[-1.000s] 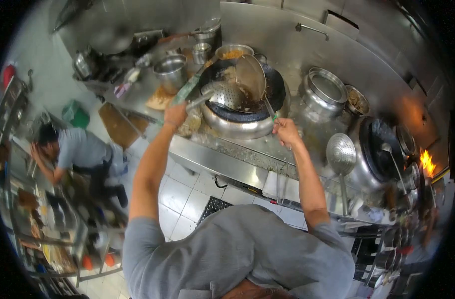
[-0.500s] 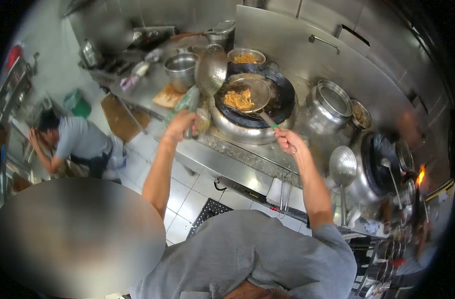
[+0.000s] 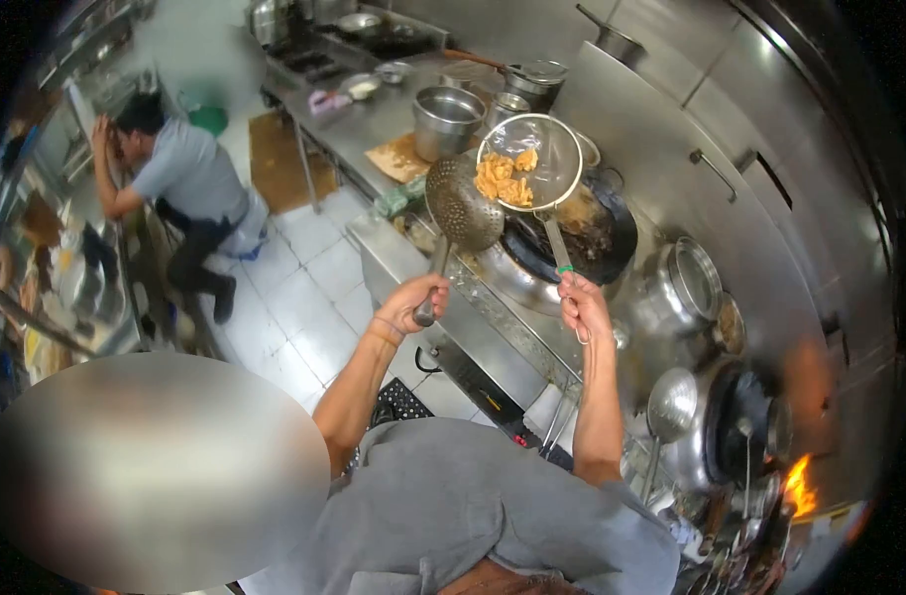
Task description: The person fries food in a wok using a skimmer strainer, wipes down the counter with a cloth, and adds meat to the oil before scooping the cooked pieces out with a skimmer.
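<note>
My left hand [image 3: 413,302] is closed round the handle of a large perforated skimmer [image 3: 465,203], its bowl raised over the counter's front edge. In my right hand [image 3: 584,305] is the handle of a round wire-mesh strainer [image 3: 562,159], with a green band near the grip. Several golden fried pieces [image 3: 505,180] lie at the left side of the mesh. The strainer is held up beside the skimmer, partly in front of a black wok [image 3: 612,238] on the range. Dark liquid shows in the wok.
A steel pot [image 3: 447,121] stands by a wooden board [image 3: 397,157] at the back left. To the right are another pot [image 3: 693,278], a second skimmer [image 3: 673,405], a second wok [image 3: 740,421] and a flame [image 3: 799,486]. A person [image 3: 190,169] leans at the left counter.
My right hand has lifted the strainer with the fried pieces up and away from the wok. The skimmer in my left hand has moved down and right. The camera view has turned.
</note>
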Demonstrator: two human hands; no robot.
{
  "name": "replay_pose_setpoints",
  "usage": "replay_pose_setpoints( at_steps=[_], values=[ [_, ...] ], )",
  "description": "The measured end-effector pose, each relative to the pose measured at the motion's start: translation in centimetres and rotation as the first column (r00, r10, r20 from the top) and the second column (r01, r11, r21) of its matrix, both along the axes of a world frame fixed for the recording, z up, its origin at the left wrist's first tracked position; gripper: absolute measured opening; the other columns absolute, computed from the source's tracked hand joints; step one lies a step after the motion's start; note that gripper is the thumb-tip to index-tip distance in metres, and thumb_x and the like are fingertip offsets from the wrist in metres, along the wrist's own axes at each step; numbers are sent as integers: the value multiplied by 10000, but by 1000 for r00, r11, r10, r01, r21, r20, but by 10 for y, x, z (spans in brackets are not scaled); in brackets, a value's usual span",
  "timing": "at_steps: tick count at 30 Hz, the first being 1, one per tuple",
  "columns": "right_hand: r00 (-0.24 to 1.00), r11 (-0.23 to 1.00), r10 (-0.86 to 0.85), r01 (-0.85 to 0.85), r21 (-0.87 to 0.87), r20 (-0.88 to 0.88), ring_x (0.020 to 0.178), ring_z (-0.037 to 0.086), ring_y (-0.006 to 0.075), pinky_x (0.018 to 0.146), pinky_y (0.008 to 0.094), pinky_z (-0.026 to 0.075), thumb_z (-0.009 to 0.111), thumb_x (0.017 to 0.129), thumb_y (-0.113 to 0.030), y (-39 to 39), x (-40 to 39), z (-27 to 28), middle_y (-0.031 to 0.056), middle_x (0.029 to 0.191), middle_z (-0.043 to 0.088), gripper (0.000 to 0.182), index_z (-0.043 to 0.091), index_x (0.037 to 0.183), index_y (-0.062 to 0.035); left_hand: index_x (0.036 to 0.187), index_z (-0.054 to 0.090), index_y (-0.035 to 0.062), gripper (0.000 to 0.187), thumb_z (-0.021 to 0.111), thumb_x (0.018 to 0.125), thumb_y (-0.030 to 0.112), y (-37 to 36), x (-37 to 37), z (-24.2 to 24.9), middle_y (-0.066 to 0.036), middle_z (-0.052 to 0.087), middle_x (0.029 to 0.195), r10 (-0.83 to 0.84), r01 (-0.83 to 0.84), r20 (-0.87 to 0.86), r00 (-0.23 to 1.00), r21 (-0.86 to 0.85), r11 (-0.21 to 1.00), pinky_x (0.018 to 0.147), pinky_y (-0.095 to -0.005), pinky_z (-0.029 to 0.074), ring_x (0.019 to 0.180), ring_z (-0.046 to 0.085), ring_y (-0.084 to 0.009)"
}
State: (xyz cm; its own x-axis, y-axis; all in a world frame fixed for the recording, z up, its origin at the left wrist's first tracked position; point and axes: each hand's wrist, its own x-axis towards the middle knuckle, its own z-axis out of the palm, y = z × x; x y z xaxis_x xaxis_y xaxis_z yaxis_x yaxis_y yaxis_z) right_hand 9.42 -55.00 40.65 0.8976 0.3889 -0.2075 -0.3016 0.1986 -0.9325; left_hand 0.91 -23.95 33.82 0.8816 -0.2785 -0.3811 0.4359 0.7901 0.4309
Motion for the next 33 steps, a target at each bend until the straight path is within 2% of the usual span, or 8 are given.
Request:
replay_pose_setpoints(
  at_steps=[8, 13, 15, 17, 21, 30, 31, 33],
  values=[
    [812, 793, 81, 299, -530, 578, 578, 507, 81, 507, 257, 419, 601, 888, -88, 29, 5, -17, 34, 732, 608, 138, 620, 977, 17, 747, 457, 99, 168, 505, 907, 111, 9, 8, -22, 35, 433, 626, -32, -7, -106, 994, -351, 936, 410, -200, 371, 488, 413, -64],
    [640, 474, 76, 651, -593, 764, 813, 627, 183, 739, 310, 483, 601, 891, -82, -5, 4, 33, 152, 908, 690, 298, 602, 1152, 62, 752, 530, 126, 138, 615, 853, 167, 4, -7, -33, 30, 512, 681, 102, -170, 246, 964, 275, 946, 513, -274, 445, 543, 470, -97],
    [620, 438, 229, 623, -648, 751, 914, 647, 288, 822, 359, 488, 552, 899, -69, -43, 31, 19, 232, 1058, 662, 351, 557, 1208, 96, 742, 514, 109, 182, 569, 888, 202, 13, 19, -81, 29, 488, 603, -27, 51, 257, 966, -88, 995, 457, -253, 416, 536, 489, -100],
    [690, 205, 242, 651, -731, 682, 1102, 590, 378, 929, 413, 457, 573, 876, -99, -59, 50, -1, 268, 1199, 589, 413, 541, 1262, 46, 738, 506, 102, 198, 560, 898, 206, -4, 41, -137, 13, 493, 598, 191, -200, 328, 925, -8, 980, 432, -259, 413, 518, 490, -103],
    [750, -2, 219, 640, -769, 624, 1039, 609, 397, 878, 442, 472, 588, 834, -110, -49, 38, -25, 253, 1147, 619, 423, 575, 1238, 13, 746, 518, 99, 190, 556, 902, 200, -13, 20, -97, 2, 510, 615, 45, -39, 30, 999, -172, 984, 443, -267, 434, 509, 489, -109],
    [824, 345, 316, 363, -866, 471, 1207, 512, 329, 1028, 387, 381, 702, 816, -188, -82, 48, -68, 239, 1327, 506, 698, 371, 1388, 40, 892, 588, 51, 220, 657, 839, 252, -14, 20, -108, -68, 544, 822, 23, -12, -35, 999, 267, 964, 587, -348, 500, 660, 559, -179],
    [796, 337, 365, 370, -866, 482, 1252, 464, 345, 1064, 384, 330, 720, 800, -192, -77, 38, -63, 264, 1364, 456, 750, 338, 1386, 78, 889, 589, 64, 240, 680, 813, 273, -14, 5, -115, -55, 533, 819, 92, -183, 316, 944, 272, 945, 582, -332, 490, 658, 554, -181],
    [901, 339, 237, 274, -900, 363, 1255, 460, 361, 1039, 385, 352, 714, 800, -165, -76, 29, -62, 280, 1356, 454, 756, 322, 1413, 39, 750, 527, 103, 180, 633, 856, 203, -13, 9, -80, -13, 523, 671, 57, -37, -119, 991, 166, 985, 467, -293, 461, 519, 503, -135]
  ],
)
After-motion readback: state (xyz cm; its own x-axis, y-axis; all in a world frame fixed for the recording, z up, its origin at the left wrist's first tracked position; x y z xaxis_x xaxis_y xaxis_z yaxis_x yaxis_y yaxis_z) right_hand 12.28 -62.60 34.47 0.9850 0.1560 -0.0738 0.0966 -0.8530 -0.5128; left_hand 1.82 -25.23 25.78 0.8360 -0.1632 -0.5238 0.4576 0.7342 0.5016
